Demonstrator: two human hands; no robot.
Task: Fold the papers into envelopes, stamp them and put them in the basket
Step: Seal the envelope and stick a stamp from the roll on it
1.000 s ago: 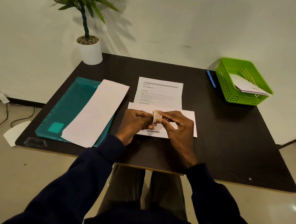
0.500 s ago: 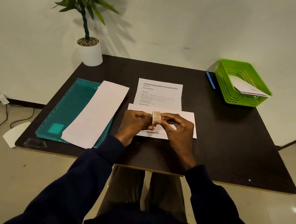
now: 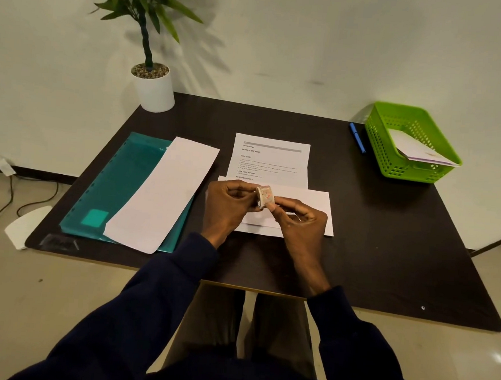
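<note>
A small patterned roll of stamp tape (image 3: 264, 194) is held upright above a folded white envelope (image 3: 316, 206) at the table's middle. My left hand (image 3: 228, 207) grips the roll from the left. My right hand (image 3: 299, 223) pinches at the roll's lower edge with thumb and forefinger. A printed sheet (image 3: 270, 160) lies just behind the envelope, partly tucked under it. A long folded white paper (image 3: 163, 192) lies on a teal folder (image 3: 119, 186) at the left. The green basket (image 3: 387, 166) at the back right holds one white envelope (image 3: 418, 149).
A potted plant in a white pot (image 3: 155, 89) stands at the back left corner. A blue pen (image 3: 357, 137) lies left of the basket. The dark table (image 3: 387, 244) ends close to my lap; cables and a white scrap lie on the floor at the left.
Both hands stay on the roll over the envelope. The right thumb and forefinger have shifted slightly along the roll's edge; the roll has turned a little.
</note>
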